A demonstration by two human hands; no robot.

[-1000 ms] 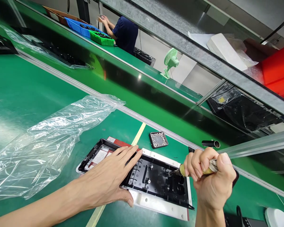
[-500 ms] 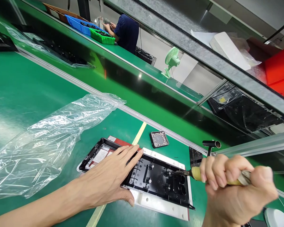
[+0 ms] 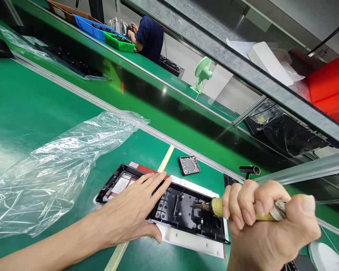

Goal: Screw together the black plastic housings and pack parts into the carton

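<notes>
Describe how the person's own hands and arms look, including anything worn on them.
The left hand and right hand are both bare, with slim fingers: no gloves, rings or watch show. The left forearm is bare to the picture's edge; no sleeve is visible on either side.

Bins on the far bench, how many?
3: a brown bin at the upper left, a blue bin beside it, and a green bin nearest the seated-height co-worker. More could be hidden.
</notes>
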